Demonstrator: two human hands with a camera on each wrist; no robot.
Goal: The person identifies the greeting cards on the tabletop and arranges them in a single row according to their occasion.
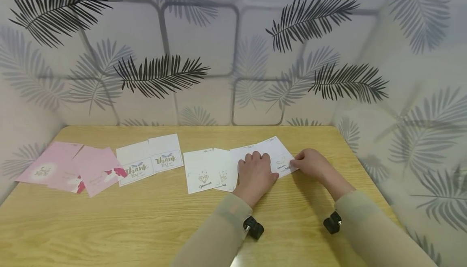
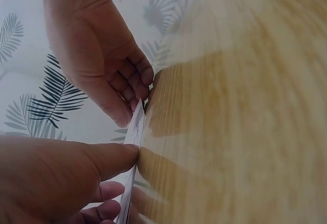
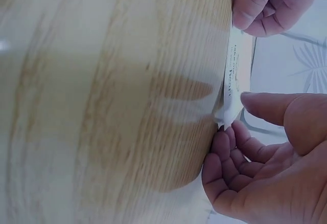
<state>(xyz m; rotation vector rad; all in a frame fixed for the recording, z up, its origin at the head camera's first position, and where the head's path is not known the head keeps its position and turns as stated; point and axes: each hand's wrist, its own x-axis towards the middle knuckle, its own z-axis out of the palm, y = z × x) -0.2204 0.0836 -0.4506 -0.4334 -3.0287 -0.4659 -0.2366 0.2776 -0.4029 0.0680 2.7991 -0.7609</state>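
Observation:
Toward the table's right, a white folded card [image 1: 270, 153] with gold and dark print lies at the end of a row, overlapping the white card [image 1: 240, 152] to its left. My left hand [image 1: 256, 173] rests on these two cards, fingers bent and fingertips down on the paper. With thumb and fingers, my right hand [image 1: 314, 164] pinches the lower right corner of the end card. In the right wrist view, that corner of the printed card [image 3: 231, 81] is slightly raised between thumb and fingers. The left thumb [image 2: 117, 158] touches the card edge in the left wrist view.
Left of my hands lie white diamond-print cards [image 1: 198, 173], white "Thank you" cards [image 1: 166, 157] and several overlapping pink cards [image 1: 96, 167]. The wooden table [image 1: 127, 226] ends at a leaf-patterned curtain [image 1: 204, 108] behind and on both sides.

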